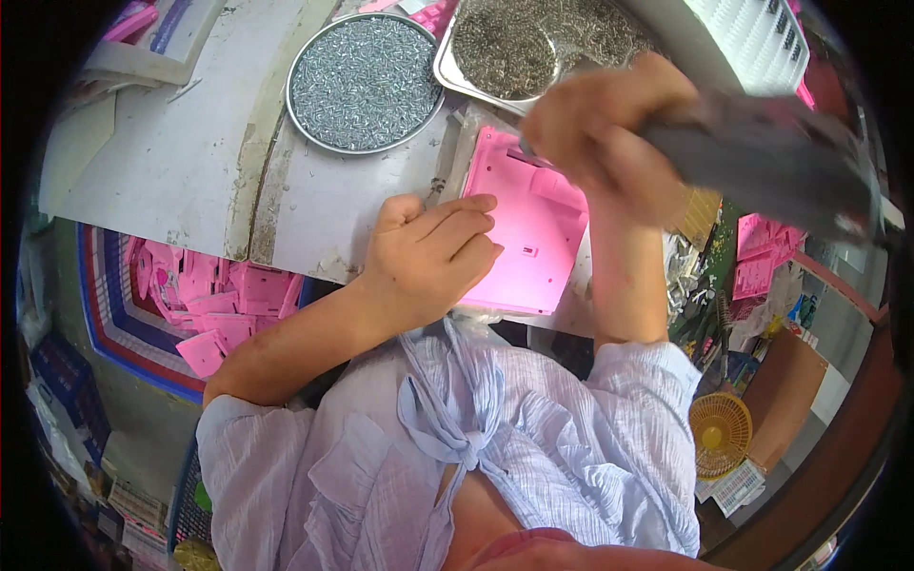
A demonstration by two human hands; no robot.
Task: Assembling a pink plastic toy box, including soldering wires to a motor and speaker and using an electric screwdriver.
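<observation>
A pink plastic panel (pixel 529 249) with small holes and raised parts lies on the worktable in front of me. My left hand (pixel 428 252) rests over the panel's left edge, its fingers curled in; whatever they may hold is hidden. Above the panel's far right part, my right hand (pixel 614 133) is wrapped around a dark grey power screwdriver (pixel 762 157). Motion smears both that hand and the tool. The screwdriver's body stretches off to the right, and its tip end is near the panel's far edge.
Beyond the panel stand a round tray of silvery screws (pixel 364 86) and a white tray of darker small metal parts (pixel 505 57). A blue-rimmed basket (pixel 95 295) of pink pieces sits at lower left. A yellow basket (pixel 721 433) is at right, below a white ribbed rack (pixel 762 43).
</observation>
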